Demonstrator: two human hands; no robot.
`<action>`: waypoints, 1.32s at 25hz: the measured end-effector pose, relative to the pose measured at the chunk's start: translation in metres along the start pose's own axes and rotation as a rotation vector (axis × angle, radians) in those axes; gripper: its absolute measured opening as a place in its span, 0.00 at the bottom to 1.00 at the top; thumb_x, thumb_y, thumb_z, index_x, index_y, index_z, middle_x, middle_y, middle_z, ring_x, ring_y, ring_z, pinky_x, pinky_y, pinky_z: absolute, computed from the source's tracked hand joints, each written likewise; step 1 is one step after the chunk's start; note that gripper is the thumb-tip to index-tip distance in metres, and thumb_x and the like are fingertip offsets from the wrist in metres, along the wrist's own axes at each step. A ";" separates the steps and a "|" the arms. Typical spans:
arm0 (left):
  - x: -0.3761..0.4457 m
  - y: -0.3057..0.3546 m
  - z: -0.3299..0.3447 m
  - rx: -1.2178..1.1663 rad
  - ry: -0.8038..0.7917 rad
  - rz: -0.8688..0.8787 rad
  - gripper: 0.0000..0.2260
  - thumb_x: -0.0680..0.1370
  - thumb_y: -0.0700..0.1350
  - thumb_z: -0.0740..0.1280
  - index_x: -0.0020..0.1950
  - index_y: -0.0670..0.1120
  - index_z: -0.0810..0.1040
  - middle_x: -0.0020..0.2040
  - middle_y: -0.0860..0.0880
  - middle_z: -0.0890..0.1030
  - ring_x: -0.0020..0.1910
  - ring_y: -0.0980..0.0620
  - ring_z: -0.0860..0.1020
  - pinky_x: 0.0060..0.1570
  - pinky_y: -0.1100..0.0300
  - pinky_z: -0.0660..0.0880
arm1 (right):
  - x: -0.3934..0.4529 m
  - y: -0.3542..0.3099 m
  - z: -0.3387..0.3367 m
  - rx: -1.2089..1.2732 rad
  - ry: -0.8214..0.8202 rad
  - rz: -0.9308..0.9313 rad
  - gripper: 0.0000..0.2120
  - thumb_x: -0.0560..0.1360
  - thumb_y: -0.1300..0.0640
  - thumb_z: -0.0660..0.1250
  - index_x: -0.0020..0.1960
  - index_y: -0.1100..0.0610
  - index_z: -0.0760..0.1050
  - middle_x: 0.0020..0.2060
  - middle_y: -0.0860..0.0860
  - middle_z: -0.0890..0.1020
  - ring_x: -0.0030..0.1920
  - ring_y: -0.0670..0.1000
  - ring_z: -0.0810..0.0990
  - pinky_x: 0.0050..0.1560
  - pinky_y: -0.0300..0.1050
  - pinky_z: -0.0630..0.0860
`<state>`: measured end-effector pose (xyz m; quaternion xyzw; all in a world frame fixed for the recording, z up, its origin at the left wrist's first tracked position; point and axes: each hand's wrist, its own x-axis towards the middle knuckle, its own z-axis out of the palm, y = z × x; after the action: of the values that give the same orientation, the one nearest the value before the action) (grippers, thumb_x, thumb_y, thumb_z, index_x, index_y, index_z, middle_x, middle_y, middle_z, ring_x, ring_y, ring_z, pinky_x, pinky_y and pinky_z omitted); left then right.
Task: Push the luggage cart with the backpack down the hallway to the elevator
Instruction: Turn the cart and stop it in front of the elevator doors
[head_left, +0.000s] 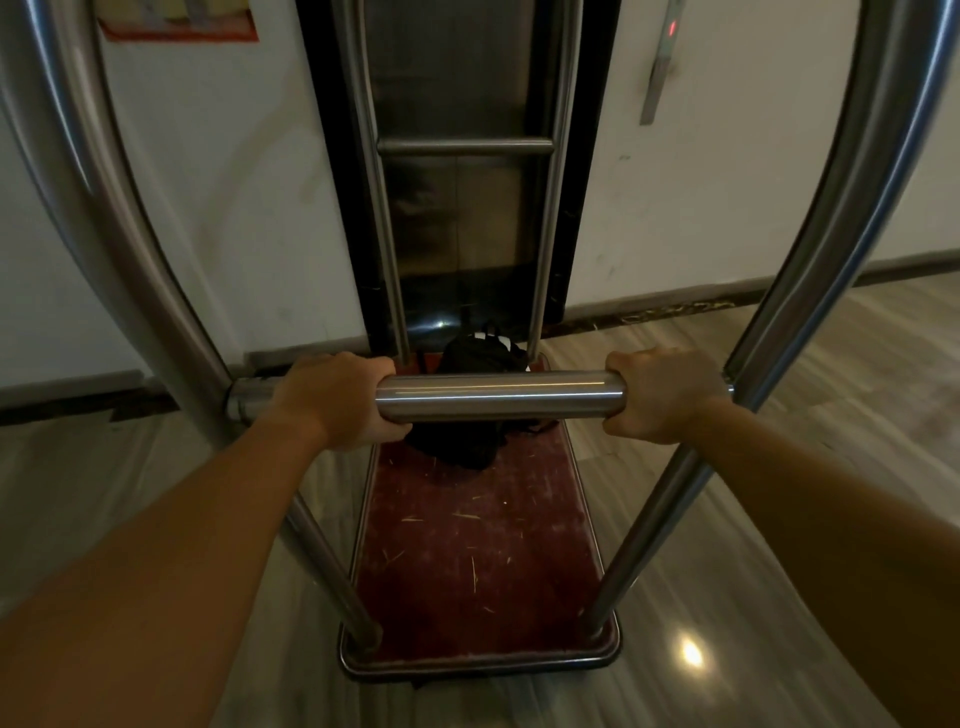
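Observation:
The luggage cart has a shiny steel handle bar (498, 396), curved steel uprights, and a worn red carpeted deck (478, 561). My left hand (340, 397) grips the bar's left end and my right hand (660, 395) grips its right end. A black backpack (480, 353) lies on the far half of the deck, partly hidden behind the bar. Straight ahead, close to the cart's far end, stands the elevator door (457, 208), dark metal in a black frame, shut.
White walls flank the elevator. A call panel (662, 57) with a red light is on the right wall, and a red-edged poster (176, 21) hangs at the upper left. Glossy pale floor extends left and right, with a dark baseboard along the walls.

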<state>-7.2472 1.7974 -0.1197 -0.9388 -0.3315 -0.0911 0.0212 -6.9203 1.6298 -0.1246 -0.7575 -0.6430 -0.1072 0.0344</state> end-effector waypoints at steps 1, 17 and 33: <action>0.007 -0.006 0.002 0.006 0.003 0.004 0.18 0.62 0.69 0.65 0.43 0.59 0.71 0.32 0.58 0.76 0.28 0.61 0.72 0.28 0.60 0.67 | 0.008 0.000 0.003 -0.005 0.009 0.002 0.19 0.57 0.31 0.58 0.41 0.41 0.65 0.28 0.38 0.65 0.30 0.45 0.68 0.35 0.45 0.63; 0.155 -0.086 0.024 0.125 -0.063 -0.188 0.17 0.58 0.69 0.65 0.38 0.61 0.70 0.31 0.59 0.74 0.29 0.55 0.71 0.32 0.57 0.63 | 0.171 0.027 0.045 -0.009 -0.058 -0.007 0.22 0.60 0.33 0.65 0.48 0.46 0.71 0.34 0.46 0.77 0.33 0.50 0.76 0.41 0.51 0.78; 0.344 -0.098 0.061 0.125 -0.011 -0.175 0.17 0.58 0.67 0.64 0.40 0.60 0.70 0.31 0.57 0.72 0.30 0.53 0.71 0.32 0.57 0.63 | 0.344 0.151 0.085 0.037 -0.103 -0.006 0.20 0.60 0.36 0.66 0.48 0.43 0.71 0.36 0.45 0.78 0.35 0.50 0.76 0.42 0.51 0.77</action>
<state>-7.0360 2.0930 -0.1179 -0.9036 -0.4174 -0.0667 0.0697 -6.7107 1.9523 -0.1231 -0.7594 -0.6480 -0.0563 0.0151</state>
